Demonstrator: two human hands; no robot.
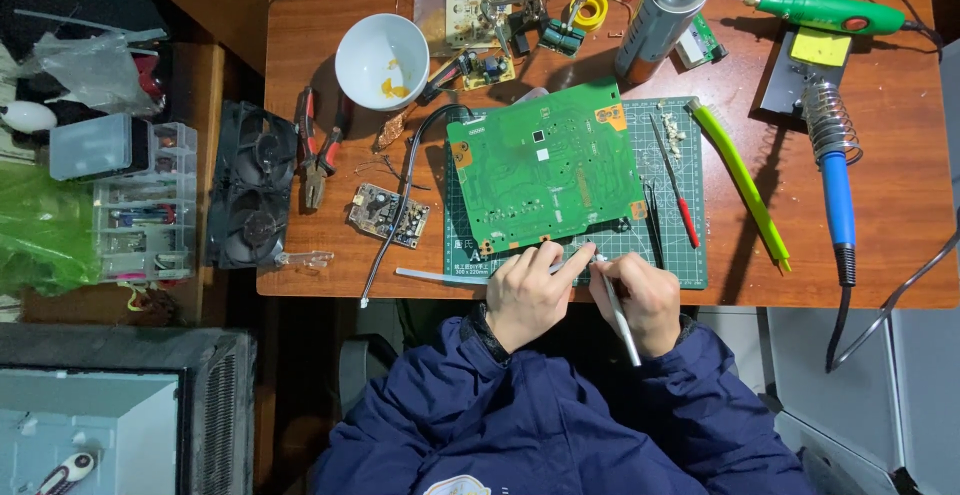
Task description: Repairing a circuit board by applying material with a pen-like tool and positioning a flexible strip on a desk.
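Silver metal shows between the fingers (585, 258) of both hands: the right hand (645, 300) is closed around a slim grey-handled tool (620, 320) whose tip meets the left hand (527, 295) at the near edge of the large green circuit board (545, 170). The left hand's fingers are pinched shut at that same spot, and a thin silver strip (440, 276) runs out leftward from under them; what exactly they pinch is too small to tell.

The board lies flat on a dark green gridded cutting mat (680, 255) on the brown wooden bench (900, 155). It looks bare and whole, and I judge the work at its edge to be under way rather than finished.

Beside the board lie a red-handled probe (678, 200) and a yellow-green plastic brush (745, 190). Further right, a blue-handled soldering iron (835, 190) rests in its coil stand. To the left sit a small brown circuit board (388, 215), red-handled pliers (318, 150) and a white bowl (381, 61).
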